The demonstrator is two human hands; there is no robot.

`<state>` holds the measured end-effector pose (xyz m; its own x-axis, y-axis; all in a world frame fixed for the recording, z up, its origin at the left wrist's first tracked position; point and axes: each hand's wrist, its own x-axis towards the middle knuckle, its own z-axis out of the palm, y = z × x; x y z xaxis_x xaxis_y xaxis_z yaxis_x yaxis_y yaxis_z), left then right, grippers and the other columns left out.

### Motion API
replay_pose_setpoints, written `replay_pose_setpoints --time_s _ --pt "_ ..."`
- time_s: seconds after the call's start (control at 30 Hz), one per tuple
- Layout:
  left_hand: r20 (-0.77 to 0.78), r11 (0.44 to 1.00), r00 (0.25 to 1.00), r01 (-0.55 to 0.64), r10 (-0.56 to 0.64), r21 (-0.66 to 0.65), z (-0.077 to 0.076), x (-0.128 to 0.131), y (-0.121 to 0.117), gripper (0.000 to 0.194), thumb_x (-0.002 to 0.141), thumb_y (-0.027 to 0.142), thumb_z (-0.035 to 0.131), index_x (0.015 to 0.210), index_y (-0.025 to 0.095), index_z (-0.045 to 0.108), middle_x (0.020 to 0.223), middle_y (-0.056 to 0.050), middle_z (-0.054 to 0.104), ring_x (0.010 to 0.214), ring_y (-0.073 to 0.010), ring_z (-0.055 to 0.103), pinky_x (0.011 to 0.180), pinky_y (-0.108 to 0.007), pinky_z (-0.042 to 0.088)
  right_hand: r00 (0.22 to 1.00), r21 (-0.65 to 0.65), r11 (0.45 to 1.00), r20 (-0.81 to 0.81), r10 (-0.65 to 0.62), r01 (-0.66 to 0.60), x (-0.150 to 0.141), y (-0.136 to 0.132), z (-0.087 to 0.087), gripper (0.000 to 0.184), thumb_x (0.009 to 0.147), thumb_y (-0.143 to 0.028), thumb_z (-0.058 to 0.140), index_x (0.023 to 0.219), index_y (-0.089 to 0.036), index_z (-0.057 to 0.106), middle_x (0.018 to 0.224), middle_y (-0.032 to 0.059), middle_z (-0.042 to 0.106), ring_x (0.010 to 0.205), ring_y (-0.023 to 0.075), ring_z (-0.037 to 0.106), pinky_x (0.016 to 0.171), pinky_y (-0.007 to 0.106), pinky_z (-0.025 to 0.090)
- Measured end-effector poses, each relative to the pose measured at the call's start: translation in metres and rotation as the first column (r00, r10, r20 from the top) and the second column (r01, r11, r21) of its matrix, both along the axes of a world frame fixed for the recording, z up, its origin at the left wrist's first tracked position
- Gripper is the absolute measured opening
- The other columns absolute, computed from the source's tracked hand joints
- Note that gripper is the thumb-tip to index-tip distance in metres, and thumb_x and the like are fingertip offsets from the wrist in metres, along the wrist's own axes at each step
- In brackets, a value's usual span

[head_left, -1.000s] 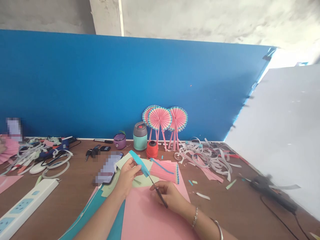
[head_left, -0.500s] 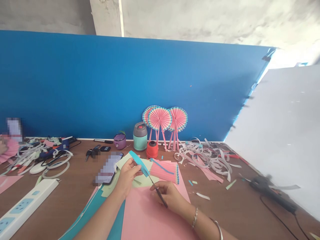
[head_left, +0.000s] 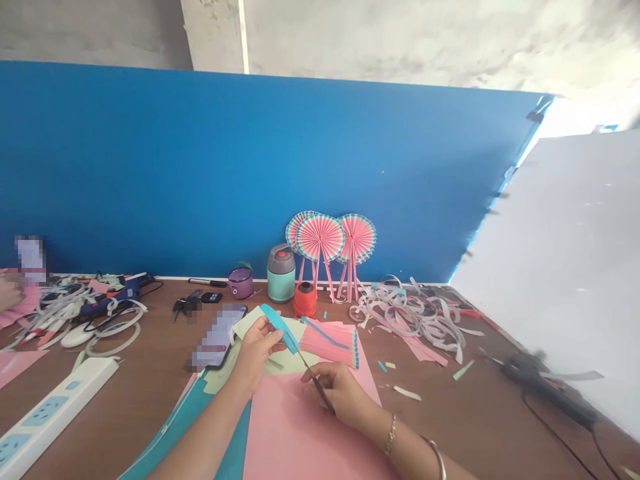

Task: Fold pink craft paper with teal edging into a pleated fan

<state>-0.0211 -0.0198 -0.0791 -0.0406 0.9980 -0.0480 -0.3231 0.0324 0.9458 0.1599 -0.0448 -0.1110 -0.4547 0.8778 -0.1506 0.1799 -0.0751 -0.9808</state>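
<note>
Between the fingers of my left hand point(head_left: 257, 350) is a blue paper strip point(head_left: 281, 327), held raised above the paper sheets. My right hand point(head_left: 337, 393) is closed around the dark handles of a pair of scissors point(head_left: 320, 387). The scissors' blades point up and left and meet the lower end of the strip. Below lie a pink paper sheet point(head_left: 305, 433), pale green paper point(head_left: 223, 373) and a teal sheet point(head_left: 193, 427). A pleated pink paper piece point(head_left: 330, 343) with a blue edge rests just beyond my hands.
Pink paper fans point(head_left: 320, 238) stand against the blue partition point(head_left: 200, 167), beside a teal jar point(head_left: 281, 280) and a red spool point(head_left: 305, 301). Paper scraps point(head_left: 420, 313) and a glue gun point(head_left: 545, 387) lie right. A phone point(head_left: 220, 337) and power strip point(head_left: 55, 413) lie left; another person's hand point(head_left: 9, 293) shows far left.
Almost nothing differs. The view has shifted very slightly, and both hands keep their places on the blue strip and the scissors.
</note>
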Motion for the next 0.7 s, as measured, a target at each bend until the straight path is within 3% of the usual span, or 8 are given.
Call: replay_pose_setpoints --time_s 0.43,0.7 --pt "-0.027 1.000 0.999 -0.022 0.023 0.014 0.0019 0.0014 -0.0003 0.042 0.064 0.032 0.070 0.102 0.018 0.058 0.082 -0.002 0.061 0.074 -0.0149 0.057 0.063 -0.024 0.046 0.999 0.010 1.000 0.035 0.000 0.000 0.0012 -0.0005 -0.0021 0.025 0.066 -0.032 0.067 0.082 -0.012 0.064 0.045 -0.0066 0.046 0.036 0.0050 0.036 0.036 0.017 0.027" --pt "-0.004 0.998 0.999 -0.054 0.054 0.031 0.0059 0.0017 -0.0019 0.045 0.063 0.031 0.072 0.103 0.019 0.057 0.081 0.000 0.062 0.073 -0.0142 0.058 0.063 -0.024 0.045 1.000 0.018 1.000 0.028 -0.001 0.000 0.0004 -0.0007 -0.0017 0.025 0.067 -0.032 0.068 0.083 -0.013 0.064 0.045 -0.0068 0.047 0.037 0.0051 0.038 0.037 0.017 0.028"
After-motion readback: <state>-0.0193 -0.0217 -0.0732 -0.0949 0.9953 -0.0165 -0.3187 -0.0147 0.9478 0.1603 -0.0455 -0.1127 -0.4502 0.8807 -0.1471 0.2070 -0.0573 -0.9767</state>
